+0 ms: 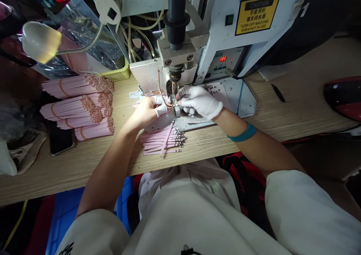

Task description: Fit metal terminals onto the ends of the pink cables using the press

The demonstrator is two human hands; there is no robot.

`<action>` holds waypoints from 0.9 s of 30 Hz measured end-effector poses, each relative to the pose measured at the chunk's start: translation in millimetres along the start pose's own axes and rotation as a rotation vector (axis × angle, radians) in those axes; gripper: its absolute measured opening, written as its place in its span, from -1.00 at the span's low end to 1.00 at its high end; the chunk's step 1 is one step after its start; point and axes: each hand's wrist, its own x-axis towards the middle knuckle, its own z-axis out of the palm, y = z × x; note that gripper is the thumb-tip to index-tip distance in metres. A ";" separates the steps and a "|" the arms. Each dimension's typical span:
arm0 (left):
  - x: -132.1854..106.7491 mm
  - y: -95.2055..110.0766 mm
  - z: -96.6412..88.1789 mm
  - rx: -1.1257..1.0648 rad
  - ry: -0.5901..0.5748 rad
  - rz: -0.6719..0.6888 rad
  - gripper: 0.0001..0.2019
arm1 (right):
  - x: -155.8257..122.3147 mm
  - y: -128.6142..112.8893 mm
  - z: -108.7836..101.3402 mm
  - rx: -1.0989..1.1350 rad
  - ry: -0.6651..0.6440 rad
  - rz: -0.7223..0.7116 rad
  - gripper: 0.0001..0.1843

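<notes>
My left hand [148,111], with white covers on some fingertips, is at the left side of a press head [175,74]. Its fingers are pinched, and what lies between them is hidden. From the right, my right hand [200,101] in a white glove reaches to the same spot, fingertips together by a small metal block [176,111]. Whatever it grips is too small to name. Just below the hands lies a loose pile of pink wires [158,140] with small metal terminals at their right ends. Small metal pieces [213,88] are scattered behind my right hand.
Bundles of pink wires [70,108] with copper-coloured ends lie at left, beside a phone [59,138]. A lamp [42,42] and a yellow basket [118,74] stand behind. The machine's display [222,59] reads 385. A dark sliver [278,93] lies at right.
</notes>
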 end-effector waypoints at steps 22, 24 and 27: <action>0.4 8.0 0.8 0.069 0.044 0.017 -0.85 | -0.5 -0.9 2.1 0.010 0.010 0.008 -0.77; 0.5 9.7 0.5 0.072 0.051 0.016 -0.85 | -1.0 -1.2 1.9 0.018 0.020 0.001 -0.76; 0.6 11.3 0.2 0.069 0.067 0.010 -0.85 | -1.8 -1.2 1.9 0.039 0.024 0.001 -0.75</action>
